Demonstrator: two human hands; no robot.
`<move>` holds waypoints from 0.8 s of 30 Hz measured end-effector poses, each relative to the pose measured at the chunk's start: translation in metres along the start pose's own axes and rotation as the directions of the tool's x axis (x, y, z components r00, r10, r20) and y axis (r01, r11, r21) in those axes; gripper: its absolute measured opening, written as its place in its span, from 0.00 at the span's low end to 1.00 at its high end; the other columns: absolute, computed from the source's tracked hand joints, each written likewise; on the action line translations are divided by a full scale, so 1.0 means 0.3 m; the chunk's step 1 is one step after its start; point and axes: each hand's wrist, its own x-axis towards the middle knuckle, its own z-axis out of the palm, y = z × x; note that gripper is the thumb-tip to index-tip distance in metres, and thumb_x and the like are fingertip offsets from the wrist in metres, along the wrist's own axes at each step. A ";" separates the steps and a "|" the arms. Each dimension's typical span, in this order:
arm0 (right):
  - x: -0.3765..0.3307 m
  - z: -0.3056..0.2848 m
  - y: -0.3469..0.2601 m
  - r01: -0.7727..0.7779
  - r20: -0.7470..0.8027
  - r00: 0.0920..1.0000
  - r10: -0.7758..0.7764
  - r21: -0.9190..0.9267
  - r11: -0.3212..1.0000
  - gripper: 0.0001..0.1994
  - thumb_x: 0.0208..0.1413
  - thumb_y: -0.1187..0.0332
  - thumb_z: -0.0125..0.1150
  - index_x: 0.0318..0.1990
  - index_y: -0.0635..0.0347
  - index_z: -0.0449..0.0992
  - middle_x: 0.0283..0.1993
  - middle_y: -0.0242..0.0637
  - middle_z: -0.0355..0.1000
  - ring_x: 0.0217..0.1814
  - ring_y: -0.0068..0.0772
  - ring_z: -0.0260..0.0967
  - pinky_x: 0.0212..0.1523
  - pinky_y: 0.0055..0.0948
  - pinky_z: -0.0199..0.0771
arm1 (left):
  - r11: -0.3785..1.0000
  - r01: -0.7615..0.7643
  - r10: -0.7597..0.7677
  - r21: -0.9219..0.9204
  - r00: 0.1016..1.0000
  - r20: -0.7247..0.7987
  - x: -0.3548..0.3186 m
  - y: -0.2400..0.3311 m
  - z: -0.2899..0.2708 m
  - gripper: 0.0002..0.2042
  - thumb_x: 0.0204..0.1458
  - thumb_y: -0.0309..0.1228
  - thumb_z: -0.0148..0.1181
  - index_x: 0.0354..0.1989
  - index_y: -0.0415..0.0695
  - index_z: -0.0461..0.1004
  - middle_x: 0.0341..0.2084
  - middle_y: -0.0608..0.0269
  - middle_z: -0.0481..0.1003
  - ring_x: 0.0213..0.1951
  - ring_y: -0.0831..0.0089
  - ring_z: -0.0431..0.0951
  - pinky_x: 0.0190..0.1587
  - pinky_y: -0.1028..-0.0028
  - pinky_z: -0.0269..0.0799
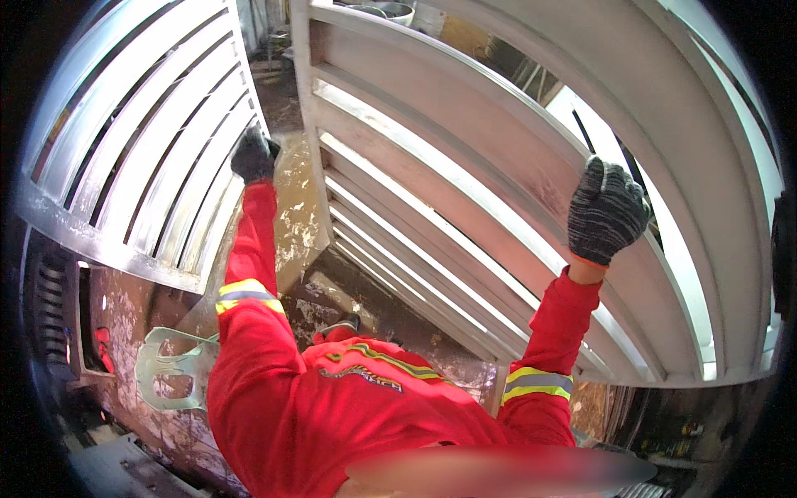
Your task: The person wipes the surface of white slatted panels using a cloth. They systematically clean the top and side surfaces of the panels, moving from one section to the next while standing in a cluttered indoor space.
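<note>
Both my arms are in red sleeves with yellow and grey reflective bands, and both hands wear dark knit gloves. My left hand grips the right-hand edge of a grey slatted metal panel at upper left. My right hand is closed around a slat of a second, larger slatted metal panel that fills the right side. The two panels stand apart, with a gap between them.
Wet, muddy brown ground shows in the gap between the panels. A pale metal bracket with cut-outs lies at lower left beside dark machinery. Metal buckets stand at the top, beyond the panels.
</note>
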 end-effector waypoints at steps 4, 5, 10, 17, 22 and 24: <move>0.064 0.018 -0.201 0.034 -0.033 0.999 -0.031 0.092 0.995 0.17 0.53 0.51 0.51 0.26 0.53 0.74 0.21 0.37 0.68 0.25 0.39 0.67 0.28 0.38 0.65 | 0.939 0.238 -0.335 0.247 0.483 0.809 -0.655 -0.136 -0.124 0.16 0.54 0.43 0.44 0.45 0.49 0.70 0.37 0.50 0.76 0.37 0.48 0.76 0.42 0.53 0.70; 0.104 0.007 -0.273 0.044 -0.040 0.998 -0.039 0.139 0.989 0.15 0.53 0.52 0.51 0.26 0.53 0.74 0.21 0.37 0.68 0.25 0.41 0.67 0.29 0.39 0.65 | 0.913 0.258 -0.404 0.317 0.454 0.794 -0.860 -0.227 -0.158 0.15 0.54 0.39 0.42 0.43 0.47 0.71 0.32 0.48 0.76 0.34 0.48 0.77 0.37 0.52 0.70; 0.247 0.104 -0.655 0.094 -0.228 0.974 -0.003 0.392 0.915 0.21 0.49 0.47 0.52 0.35 0.58 0.73 0.30 0.43 0.69 0.35 0.45 0.67 0.39 0.45 0.64 | 0.759 0.461 -0.512 0.459 -0.010 0.859 -1.457 -0.415 -0.481 0.17 0.56 0.39 0.38 0.40 0.44 0.73 0.38 0.44 0.74 0.44 0.46 0.73 0.45 0.53 0.68; 0.458 0.166 -1.323 0.166 -0.102 0.986 -0.131 0.635 0.754 0.24 0.46 0.53 0.53 0.45 0.65 0.74 0.50 0.60 0.66 0.60 0.64 0.55 0.62 0.63 0.40 | 0.947 0.196 -0.252 0.253 -0.034 0.967 -1.400 -0.509 -0.466 0.18 0.55 0.42 0.40 0.39 0.43 0.73 0.39 0.41 0.73 0.45 0.44 0.72 0.47 0.52 0.67; 0.526 -0.042 -1.296 -0.021 0.163 0.893 -0.421 0.947 0.320 0.21 0.48 0.55 0.50 0.39 0.63 0.77 0.48 0.58 0.67 0.57 0.61 0.58 0.60 0.61 0.45 | 0.891 0.311 -0.351 0.332 0.004 0.937 -1.270 -0.553 -0.269 0.20 0.53 0.46 0.43 0.39 0.43 0.73 0.38 0.40 0.73 0.45 0.41 0.71 0.48 0.51 0.66; 0.496 -0.042 -1.207 0.049 0.115 0.885 -0.451 0.941 0.335 0.21 0.49 0.57 0.48 0.43 0.65 0.74 0.50 0.58 0.66 0.57 0.60 0.57 0.60 0.60 0.46 | 0.979 0.144 -0.155 0.145 0.063 0.986 -1.146 -0.450 -0.177 0.21 0.55 0.45 0.39 0.39 0.42 0.73 0.35 0.40 0.75 0.43 0.45 0.73 0.44 0.53 0.68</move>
